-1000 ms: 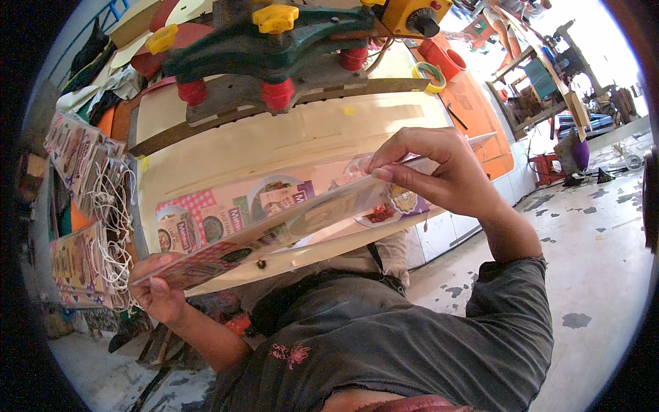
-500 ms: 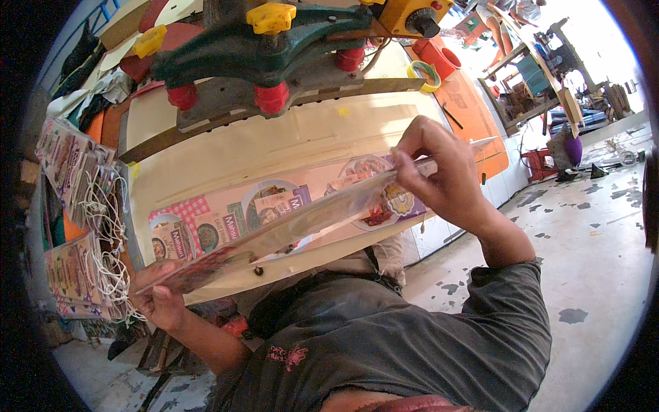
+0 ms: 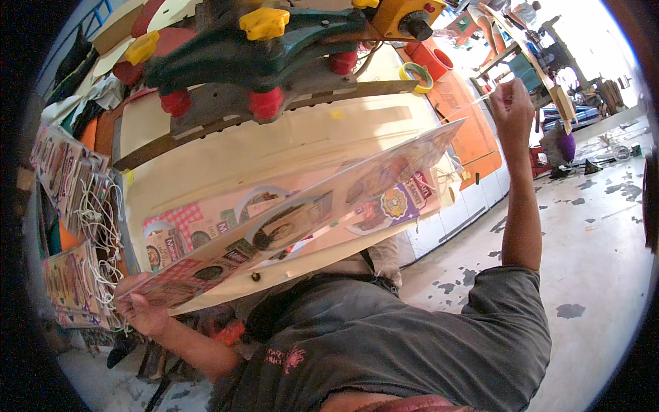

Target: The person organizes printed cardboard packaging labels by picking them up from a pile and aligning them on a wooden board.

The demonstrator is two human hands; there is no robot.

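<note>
A long printed plastic panel with food pictures is held tilted on its edge in front of me. At its left end, my left hand pinches it between thumb and fingers. Out beyond the panel's right end, my right hand is raised with its fingers closed on a thin whitish strip. Whether that strip still joins the panel I cannot tell. A similar printed panel lies flat on the cream board beneath, partly hidden by the held one.
Behind the board stands a green press with yellow knobs and red feet, above a metal bar. Bundles of printed cards with white strings hang at left. Tape and a red container stand at far right.
My right hand has left the panel's end and moved up and right, drawing the thin strip out. The panel has turned to show more of its printed face. My left hand shifted slightly left.
</note>
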